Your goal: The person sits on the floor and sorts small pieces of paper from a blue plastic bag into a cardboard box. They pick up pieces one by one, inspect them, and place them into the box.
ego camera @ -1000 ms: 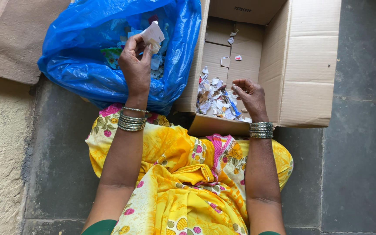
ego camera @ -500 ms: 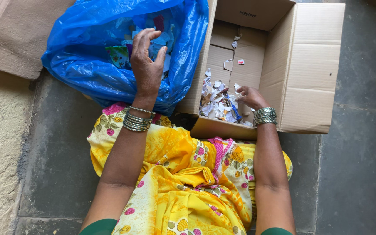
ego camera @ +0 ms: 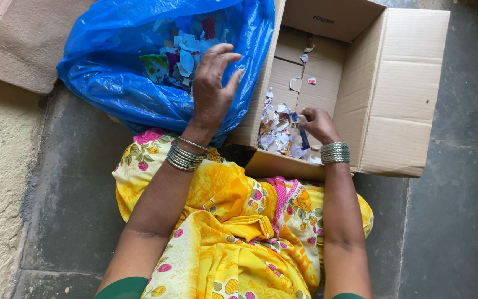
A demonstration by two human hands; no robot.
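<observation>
We look down on our own lap, covered with a yellow flowered cloth (ego camera: 233, 221), and on a dark stone floor (ego camera: 449, 221) that carries everything.

Our left hand (ego camera: 212, 88) hangs above the near edge of the blue plastic bag (ego camera: 117, 83), with the fingers spread wide and nothing held in them. We see only the back of this hand. The bag lies at the far left of the floor, and its mouth is open toward us. Inside it are torn pieces of paper and wrapper (ego camera: 181, 55) in white, pale blue and green, with one red bit deeper inside.

Our right hand (ego camera: 316, 123) is inside the open cardboard box (ego camera: 399, 94), which stands just beside the bag and touches it on its left wall. The fingers are closed narrowly on a small pale scrap (ego camera: 302, 119). The hand rests at the right side of a heap of paper scraps (ego camera: 279, 132), which lies in the near left corner of the box. Some single scraps (ego camera: 300, 75) are scattered on the box bottom farther from us, well apart from the heap.

Metal bangles are on both wrists: a stack on the left (ego camera: 183, 155) and a stack on the right (ego camera: 334, 153).
</observation>
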